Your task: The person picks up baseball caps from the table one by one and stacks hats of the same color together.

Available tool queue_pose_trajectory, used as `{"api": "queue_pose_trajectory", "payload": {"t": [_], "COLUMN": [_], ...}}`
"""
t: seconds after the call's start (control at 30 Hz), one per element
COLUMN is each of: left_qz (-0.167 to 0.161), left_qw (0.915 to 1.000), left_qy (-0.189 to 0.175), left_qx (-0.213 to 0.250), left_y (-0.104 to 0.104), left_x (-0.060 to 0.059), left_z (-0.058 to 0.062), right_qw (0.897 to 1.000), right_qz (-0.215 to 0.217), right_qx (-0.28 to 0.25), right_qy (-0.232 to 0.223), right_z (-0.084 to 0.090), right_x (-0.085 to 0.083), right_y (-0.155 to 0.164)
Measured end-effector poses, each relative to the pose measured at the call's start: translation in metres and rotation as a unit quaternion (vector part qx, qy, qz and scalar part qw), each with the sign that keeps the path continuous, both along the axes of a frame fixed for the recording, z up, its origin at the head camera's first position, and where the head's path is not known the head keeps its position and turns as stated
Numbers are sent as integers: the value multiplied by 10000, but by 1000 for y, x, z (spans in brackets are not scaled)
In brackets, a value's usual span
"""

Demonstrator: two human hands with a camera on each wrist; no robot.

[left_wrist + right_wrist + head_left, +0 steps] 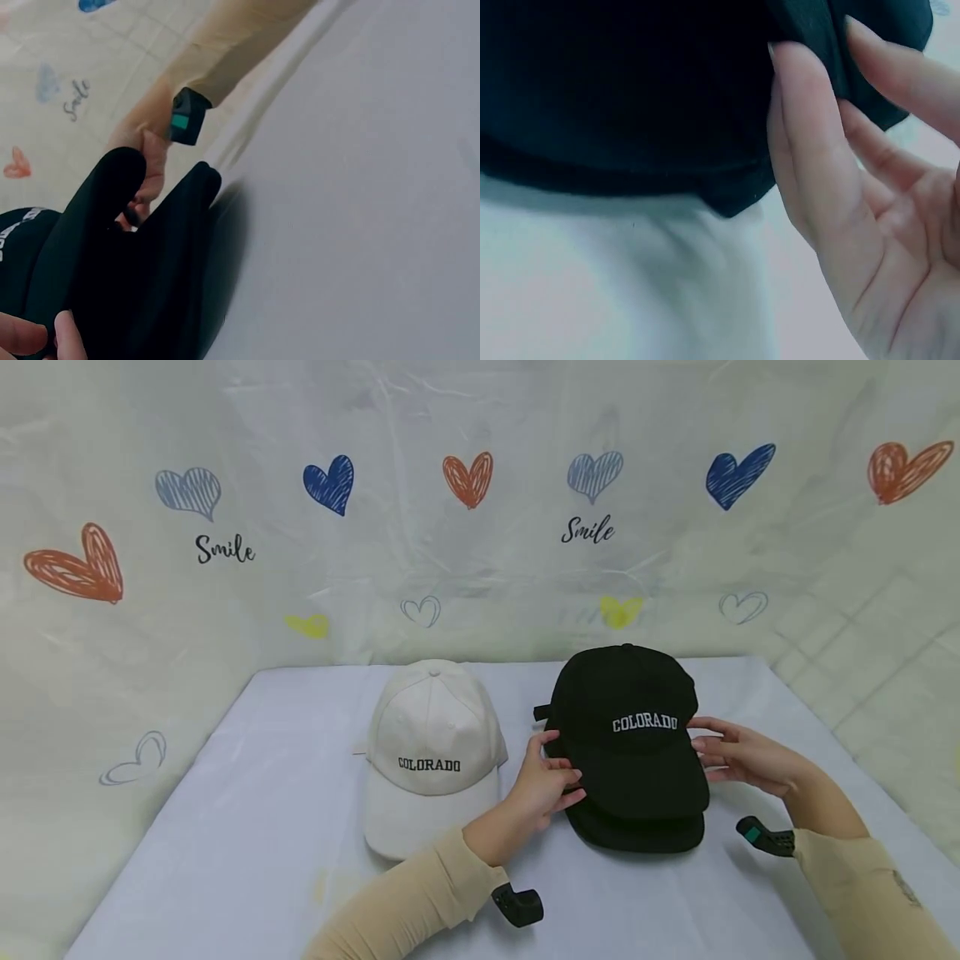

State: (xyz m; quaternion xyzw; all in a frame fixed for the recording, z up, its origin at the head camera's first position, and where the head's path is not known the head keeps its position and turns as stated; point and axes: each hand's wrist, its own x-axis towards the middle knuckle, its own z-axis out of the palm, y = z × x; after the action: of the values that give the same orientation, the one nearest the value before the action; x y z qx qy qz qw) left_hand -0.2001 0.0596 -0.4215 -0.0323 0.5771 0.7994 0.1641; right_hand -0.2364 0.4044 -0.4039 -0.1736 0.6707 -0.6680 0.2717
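A black cap [637,768] with white COLORADO lettering lies over a second black cap [637,835], whose brim shows below it. In the left wrist view a gap separates the upper brim [90,217] from the lower brim [180,255]. My left hand [543,781] grips the upper cap's left edge where brim meets crown. At the opposite edge, my right hand [750,756] pinches the same cap between thumb and fingers; dark cloth [810,22] shows between them in the right wrist view. Some fingertips are hidden by the cap.
An off-white cap [435,727] with dark COLORADO lettering stands left of the black caps, close to my left forearm. All rest on a white-covered table [262,827]. Behind hangs a pale sheet [510,552] printed with hearts and Smile. Each wrist carries a small black device [517,906].
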Motion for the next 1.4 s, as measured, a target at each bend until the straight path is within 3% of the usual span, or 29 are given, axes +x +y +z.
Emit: {"api": "queue_pose_trajectory", "payload": {"t": [0.3, 0.53, 0.93, 1.4], "left_qz": [106, 486, 623, 456], "left_qw": [9998, 9987, 9964, 9943], "left_qy": [122, 36, 181, 28], "left_qx": [-125, -142, -541, -964], "left_y": [3, 9, 9, 2], "left_x": [-8, -14, -11, -14], "left_z": [-2, -2, -2, -5], "right_qw": [9978, 9972, 9974, 9965], "right_qz": [-397, -661, -432, -18], "right_qx": [520, 218, -15, -151], "right_qy": [-51, -255, -577, -827], "right_z": [9, 7, 1, -7], "right_x": [-8, -10, -12, -12], "right_y": [-1, 1, -2, -4]}}
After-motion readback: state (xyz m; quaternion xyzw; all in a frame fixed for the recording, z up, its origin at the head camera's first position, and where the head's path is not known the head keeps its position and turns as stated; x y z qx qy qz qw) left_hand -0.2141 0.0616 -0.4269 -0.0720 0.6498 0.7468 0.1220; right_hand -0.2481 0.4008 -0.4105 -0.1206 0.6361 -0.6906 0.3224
